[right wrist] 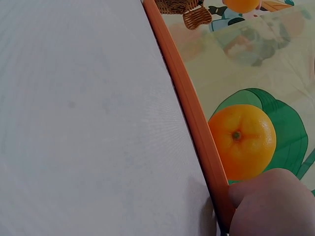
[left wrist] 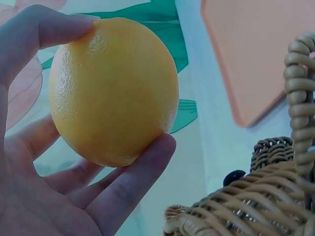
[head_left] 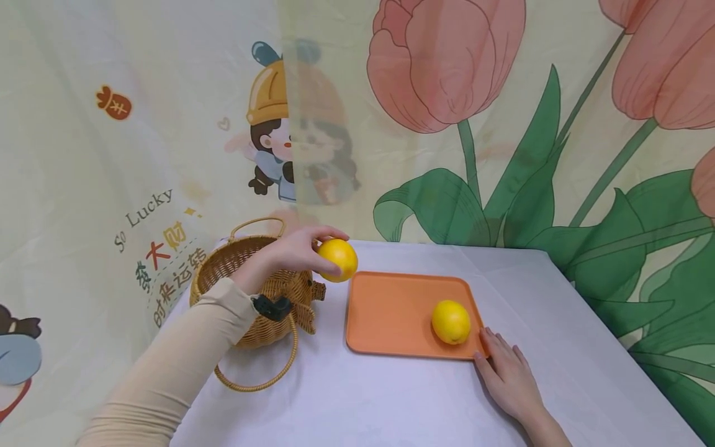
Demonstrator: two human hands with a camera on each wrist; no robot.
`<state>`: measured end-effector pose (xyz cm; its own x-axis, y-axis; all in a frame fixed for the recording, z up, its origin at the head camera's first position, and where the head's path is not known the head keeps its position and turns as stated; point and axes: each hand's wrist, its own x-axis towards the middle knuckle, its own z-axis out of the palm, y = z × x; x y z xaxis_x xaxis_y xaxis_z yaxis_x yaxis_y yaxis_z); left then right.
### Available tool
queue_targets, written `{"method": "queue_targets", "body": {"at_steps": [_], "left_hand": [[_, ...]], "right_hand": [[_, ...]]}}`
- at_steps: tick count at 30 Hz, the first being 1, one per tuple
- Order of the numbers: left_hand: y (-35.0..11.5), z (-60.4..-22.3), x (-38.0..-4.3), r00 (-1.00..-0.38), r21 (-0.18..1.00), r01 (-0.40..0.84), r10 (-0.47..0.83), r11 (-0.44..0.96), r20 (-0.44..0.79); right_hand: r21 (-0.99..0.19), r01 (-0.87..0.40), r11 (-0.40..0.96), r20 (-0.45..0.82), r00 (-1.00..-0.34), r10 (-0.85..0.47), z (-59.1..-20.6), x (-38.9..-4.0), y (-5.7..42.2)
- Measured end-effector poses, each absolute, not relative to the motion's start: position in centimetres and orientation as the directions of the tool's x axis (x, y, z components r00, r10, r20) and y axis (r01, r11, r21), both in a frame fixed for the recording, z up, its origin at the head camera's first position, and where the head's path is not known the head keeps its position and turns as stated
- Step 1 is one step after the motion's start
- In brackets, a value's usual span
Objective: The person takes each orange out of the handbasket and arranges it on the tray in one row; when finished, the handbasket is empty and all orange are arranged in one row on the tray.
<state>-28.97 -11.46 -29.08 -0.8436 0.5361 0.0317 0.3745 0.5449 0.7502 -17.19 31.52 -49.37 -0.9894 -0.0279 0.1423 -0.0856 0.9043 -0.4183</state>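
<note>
My left hand pinches a yellow-orange citrus fruit, an orange, in the air beside the wicker basket. In the left wrist view the thumb lies on one side of this orange and the fingers support the other. A second orange rests on the right part of an orange-coloured tray. At the tray's near right corner, my right hand touches the edge with fairly straight fingers. Its thumb lies against the tray rim in the right wrist view.
The basket is animal-shaped, with a snout and dark eye facing the tray. One handle hangs over its near side, another stands at the back. A white cloth covers the table, and a printed curtain hangs behind.
</note>
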Motion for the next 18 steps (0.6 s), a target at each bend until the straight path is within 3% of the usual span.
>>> {"method": "queue_targets", "body": {"at_steps": [18], "left_hand": [[-9.9, -30.0, -29.1, -0.831, 0.74, 0.356, 0.556, 0.571, -0.03]], "right_hand": [[-0.417, -0.095, 0.904, 0.157, -0.987, -0.032, -49.5, -17.2, 31.6]]}}
